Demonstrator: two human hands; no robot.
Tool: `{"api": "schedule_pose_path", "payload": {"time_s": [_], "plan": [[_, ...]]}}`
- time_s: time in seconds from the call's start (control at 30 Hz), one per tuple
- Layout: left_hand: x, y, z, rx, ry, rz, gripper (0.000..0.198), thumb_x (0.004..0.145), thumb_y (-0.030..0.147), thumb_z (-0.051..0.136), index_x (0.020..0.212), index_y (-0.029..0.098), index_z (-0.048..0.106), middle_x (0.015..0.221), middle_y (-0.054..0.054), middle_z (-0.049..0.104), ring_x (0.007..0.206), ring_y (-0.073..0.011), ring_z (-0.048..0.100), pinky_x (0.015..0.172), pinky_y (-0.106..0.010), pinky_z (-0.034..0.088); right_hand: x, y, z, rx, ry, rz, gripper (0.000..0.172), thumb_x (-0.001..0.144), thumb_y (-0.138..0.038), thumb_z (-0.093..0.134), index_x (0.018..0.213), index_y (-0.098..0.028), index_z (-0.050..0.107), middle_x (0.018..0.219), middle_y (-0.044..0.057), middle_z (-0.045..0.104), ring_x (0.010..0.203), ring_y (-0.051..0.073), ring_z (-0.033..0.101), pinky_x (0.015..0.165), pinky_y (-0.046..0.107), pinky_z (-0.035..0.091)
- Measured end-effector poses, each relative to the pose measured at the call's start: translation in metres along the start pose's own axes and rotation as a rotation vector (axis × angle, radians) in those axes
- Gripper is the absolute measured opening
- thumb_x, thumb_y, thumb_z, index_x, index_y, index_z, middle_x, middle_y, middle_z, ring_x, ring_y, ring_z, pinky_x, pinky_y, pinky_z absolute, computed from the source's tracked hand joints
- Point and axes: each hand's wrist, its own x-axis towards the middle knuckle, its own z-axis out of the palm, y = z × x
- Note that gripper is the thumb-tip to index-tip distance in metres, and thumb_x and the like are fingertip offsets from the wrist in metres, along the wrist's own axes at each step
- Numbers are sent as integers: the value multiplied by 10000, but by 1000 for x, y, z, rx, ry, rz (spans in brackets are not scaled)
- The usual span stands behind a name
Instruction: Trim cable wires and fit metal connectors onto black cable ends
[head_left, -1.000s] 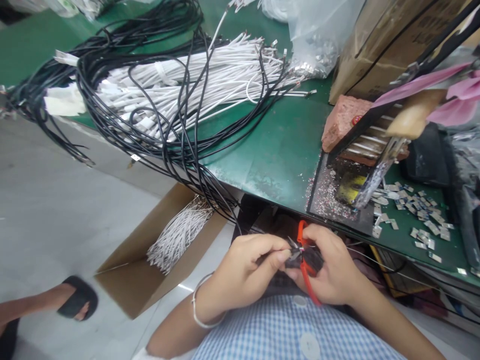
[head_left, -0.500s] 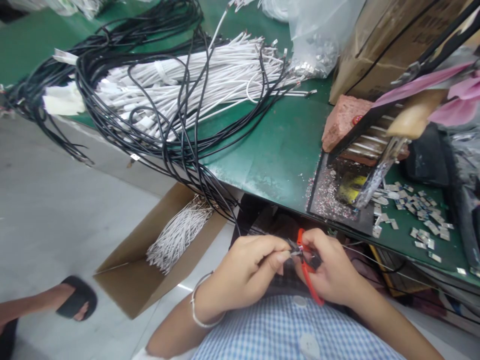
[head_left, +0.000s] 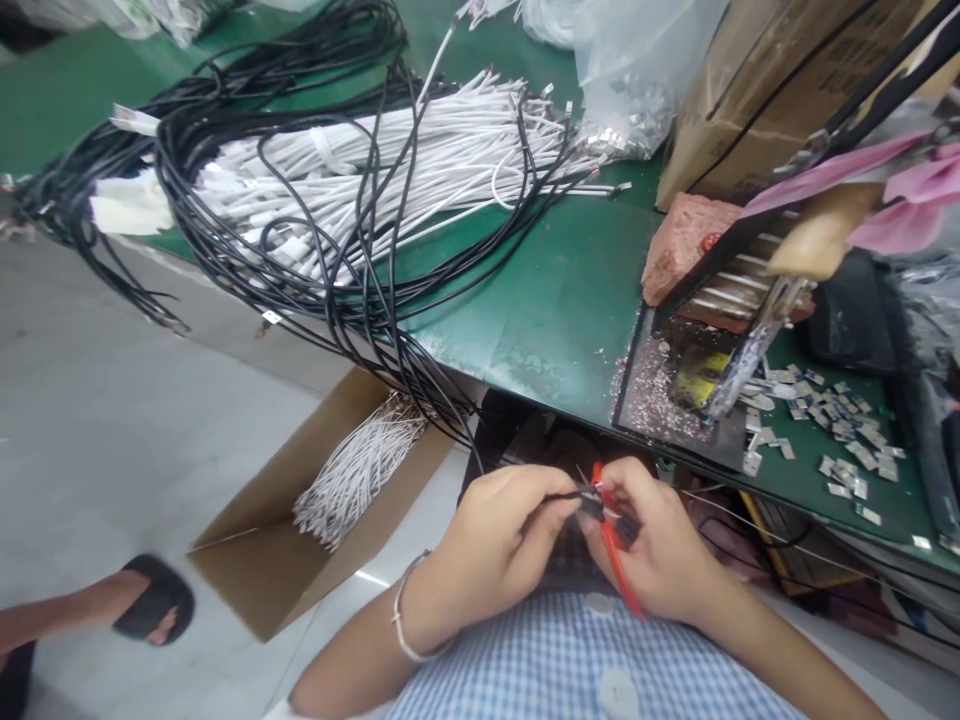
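My left hand (head_left: pixel 491 540) pinches the end of a thin black cable (head_left: pixel 561 494) between thumb and fingers, just below the table edge. My right hand (head_left: pixel 660 545) is closed round red-handled cutters (head_left: pixel 609 530), whose jaws meet the cable end between the two hands. Both hands sit close together above my blue checked shirt (head_left: pixel 570 660). A bangle circles my left wrist.
The green table (head_left: pixel 570 290) holds a heap of black cables (head_left: pixel 300 260) over white cables (head_left: pixel 420 160), a plastic bag, a cardboard box (head_left: pixel 757 90), a brick (head_left: pixel 679 245), a soldering stand and scattered metal shells (head_left: pixel 832 430). A floor carton (head_left: pixel 315 520) holds white cables. Another person's sandalled foot (head_left: pixel 150 600) is at left.
The cutters have closed further and tilted, so less of the red handle shows above my right hand. Both hands shifted slightly down and stayed together on the cable end.
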Motion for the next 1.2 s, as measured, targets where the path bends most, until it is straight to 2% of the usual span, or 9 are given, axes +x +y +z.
{"api": "schedule_pose_path", "payload": {"time_s": [0.2, 0.6, 0.67, 0.77, 0.83, 0.9, 1.03, 1.1, 1.2], "plan": [[0, 4, -4, -24, -69, 35, 154, 964, 112, 465, 853, 152, 564, 655, 21, 583, 556, -96, 516, 565, -211, 392, 6, 1, 1, -327, 201, -240, 209, 758, -174, 564, 918, -227, 442, 696, -25, 532, 579, 140, 524, 548, 254, 424], [7, 4, -18, -131, -272, 71, 229, 968, 111, 408, 774, 169, 517, 583, 41, 529, 499, -95, 485, 546, -212, 391, 2, 2, 1, -270, 180, -304, 210, 749, -128, 548, 883, -239, 431, 652, -50, 504, 521, 121, 468, 517, 239, 383], [8, 0, -19, -103, -247, 84, 185, 964, 126, 434, 824, 166, 547, 628, 18, 578, 539, -112, 511, 561, -221, 403, -1, -1, -1, -153, 60, -205, 201, 762, -123, 546, 863, -241, 419, 644, -61, 488, 520, 109, 456, 503, 224, 378], [9, -6, -19, -97, -213, 147, 148, 959, 146, 471, 864, 166, 583, 729, -36, 661, 657, -150, 584, 637, -249, 448, -4, -6, -6, 197, -324, 65, 209, 767, -121, 561, 821, -244, 401, 626, -74, 444, 518, 97, 431, 467, 199, 352], [9, -8, -19, -122, -191, 155, 157, 963, 160, 478, 860, 166, 597, 773, -63, 687, 715, -167, 608, 682, -268, 468, -4, -8, -9, 359, -511, 151, 219, 754, -126, 578, 812, -244, 402, 622, -77, 436, 515, 94, 418, 456, 196, 337], [7, -7, -19, -194, -196, 70, 173, 973, 199, 485, 853, 163, 604, 746, -61, 686, 677, -156, 603, 647, -257, 466, -2, -10, -9, 358, -483, 171, 222, 760, -133, 585, 821, -243, 402, 638, -75, 442, 527, 93, 406, 468, 199, 330], [1, -4, -18, -586, -290, -288, 315, 1001, 365, 477, 823, 148, 621, 513, 14, 584, 447, -90, 481, 480, -196, 384, 4, -13, -1, 185, -228, 143, 257, 739, -94, 583, 813, -239, 385, 678, -65, 452, 576, 99, 396, 526, 219, 321], [-2, -5, -14, -789, -226, -445, 340, 970, 421, 540, 814, 136, 640, 503, 3, 602, 442, -87, 490, 472, -189, 388, 10, -13, 9, 307, -239, 164, 265, 724, -79, 577, 811, -239, 384, 678, -68, 466, 562, 92, 397, 526, 220, 316], [-4, -12, -8, -992, 8, -584, 340, 848, 445, 716, 771, 120, 654, 531, -30, 654, 478, -112, 570, 486, -194, 439, 21, -13, 32, 740, -272, 274, 267, 697, -131, 612, 805, -237, 393, 652, -82, 462, 531, 78, 398, 509, 207, 308]]}}
